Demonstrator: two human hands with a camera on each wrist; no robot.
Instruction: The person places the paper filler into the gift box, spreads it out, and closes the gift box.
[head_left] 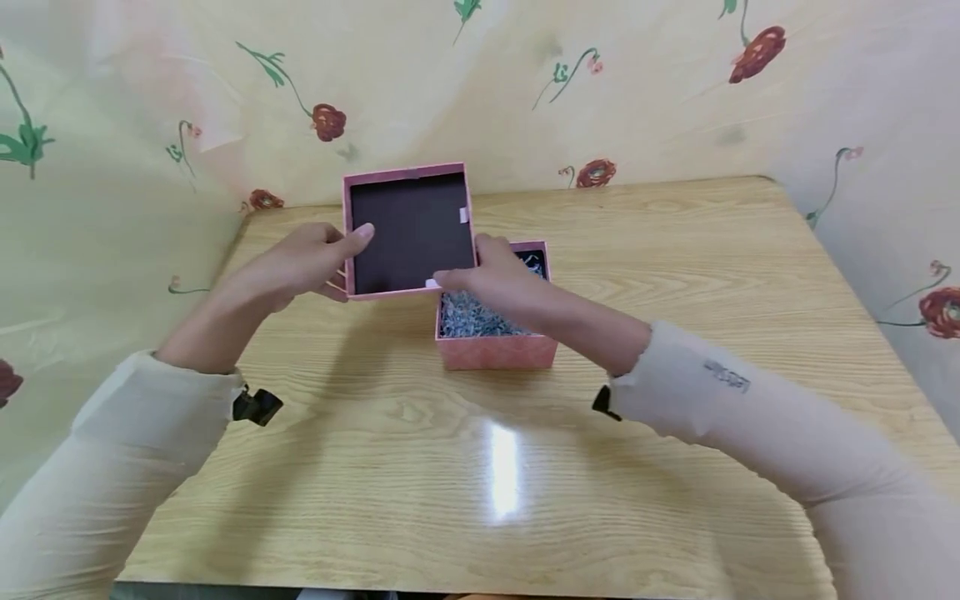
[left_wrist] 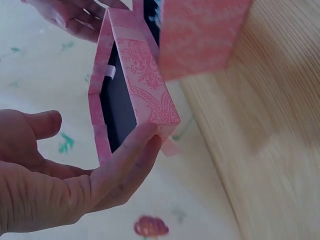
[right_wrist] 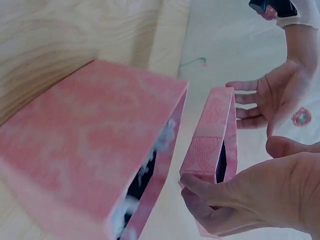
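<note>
A pink box lid [head_left: 408, 233] with a dark inside and small ribbon tabs is held up over the table, its hollow side facing the head camera. At its left edge is my left hand [head_left: 300, 262], the fairly straight fingers touching the outer corner and the thumb standing off in the left wrist view. My right hand [head_left: 502, 271] holds the lower right corner, its fingers [right_wrist: 205, 192] bent round the outside. Behind the right forearm stands the patterned pink box [head_left: 498, 352], uncovered, with blue-grey shredded paper [head_left: 476, 319] inside. Part of the box is hidden by that forearm.
The box stands on a light wooden table [head_left: 675, 267]. Flower-printed sheeting [head_left: 660, 100] hangs behind the table and along both sides. A bright reflection lies on the tabletop in front of the box. Black straps [head_left: 257, 406] show at the sleeve cuffs.
</note>
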